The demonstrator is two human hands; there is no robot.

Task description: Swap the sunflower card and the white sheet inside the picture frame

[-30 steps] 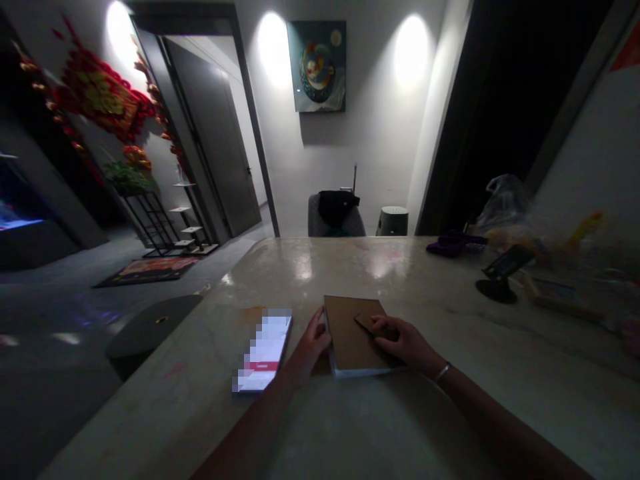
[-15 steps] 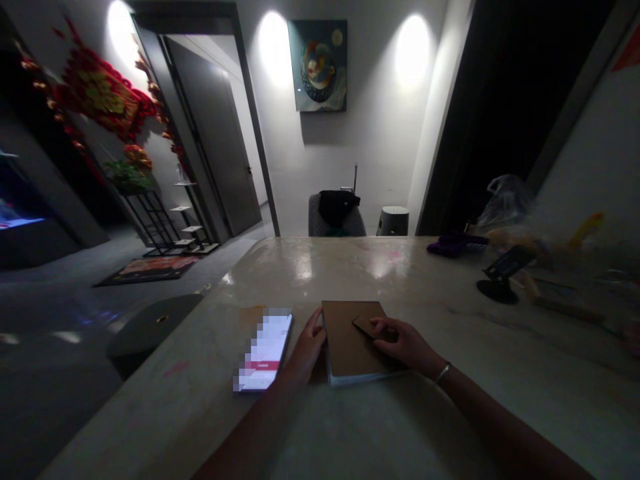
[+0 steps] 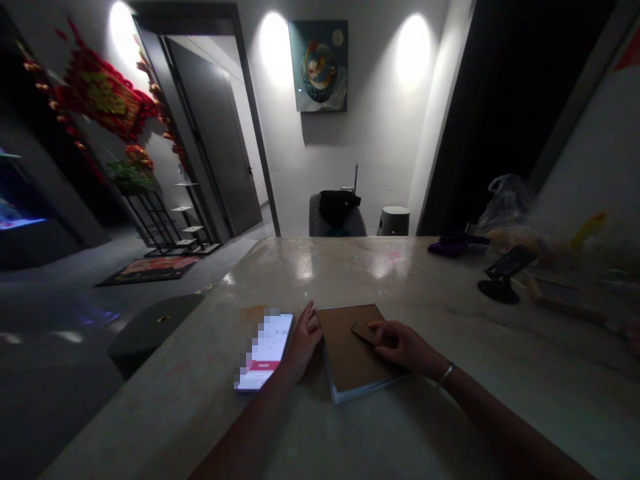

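Observation:
A brown-covered notebook with white page edges lies closed on the table, turned a little askew. My left hand rests by its left edge with the fingers stretched out, holding nothing; whether a fingertip touches the cover I cannot tell. Over the right part of the cover, my right hand pinches a small flat brown piece, nearly the same colour as the notebook. Its exact kind is unclear, and my fingers hide one end. Left of my left hand lies a phone with a lit screen, partly blurred out.
The pale marble table stretches ahead. At its right are a black phone stand, a purple item, a clear plastic bag and a framed tray-like object. A dark stool stands left; a grey chair is behind.
The notebook has turned slightly counter-clockwise, its near edge coming closer to me. My left hand has shifted a little left, away from the cover. The brown piece now shows its flat face more.

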